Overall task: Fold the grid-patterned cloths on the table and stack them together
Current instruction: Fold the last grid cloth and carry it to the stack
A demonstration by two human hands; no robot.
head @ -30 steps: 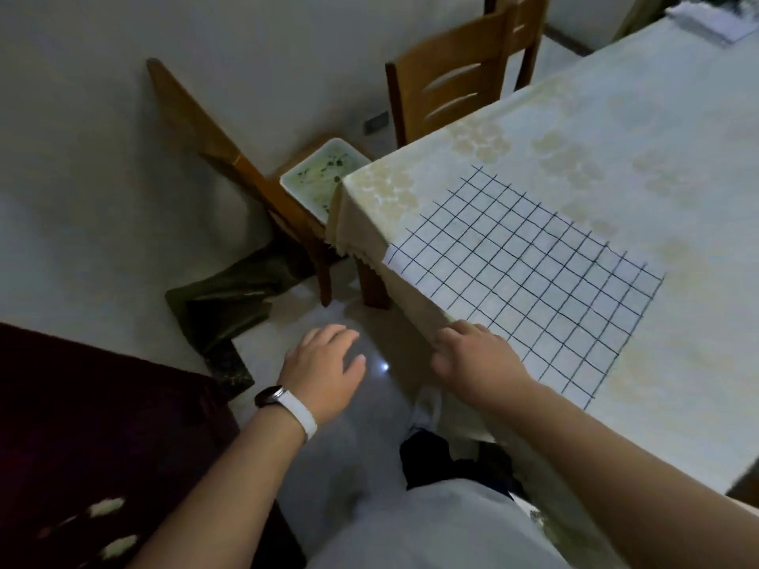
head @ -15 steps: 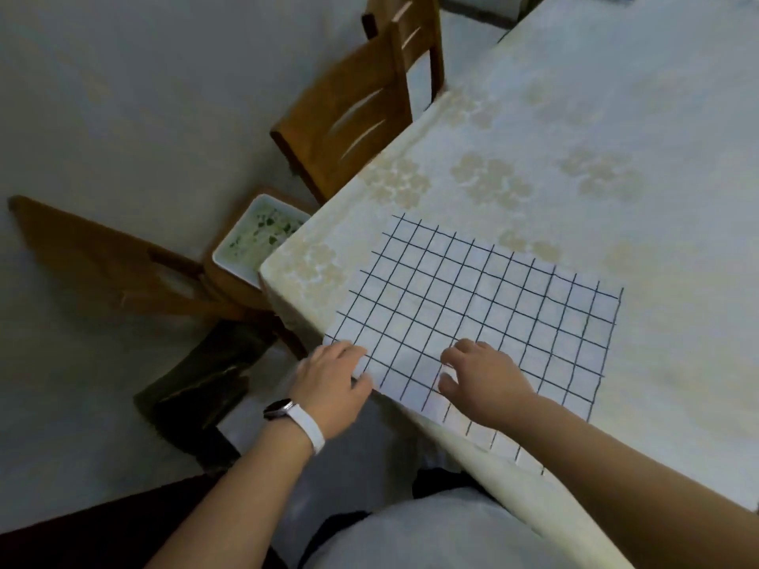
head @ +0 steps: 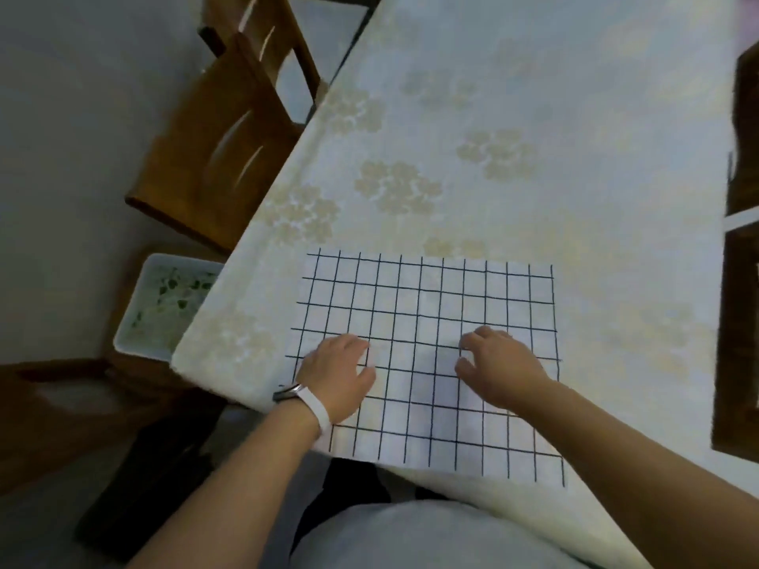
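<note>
A: What has changed at the fingers?

B: Both hands now lie on the cloth (head: 427,355). A second ago the left hand (head: 339,373) hung off the counter edge over the floor and the right hand (head: 499,369) touched only the cloth's near edge. Now the left fingers (head: 353,342) are spread flat and hold nothing; the right fingers (head: 482,334) are bent, tips down on the weave, pinching nothing that shows.

A: And the cloth?

B: It lies flat and unfolded under both palms, its near edge reaching the counter's (head: 534,117) lip behind the wrists. Earlier it sat skewed to the view; now it is square to the person, though that may be the head turning.

A: So for the task?

B: Probably the start of the first fold: the hands look set to smooth the cloth or to take hold of an edge. No fold is made, and no second cloth or stack is in view.

A: Beyond the fingers?

B: Ahead of them, pale tablecloth with faint flower prints, bare. Out past the left fingers, off the counter, a wooden chair (head: 217,129) is pushed in; nearer, a white tray (head: 164,305) with green flecks rests lower down. Past the right fingers, at the far edge, dark wood shows. A white band (head: 316,408) is on the left wrist.
</note>
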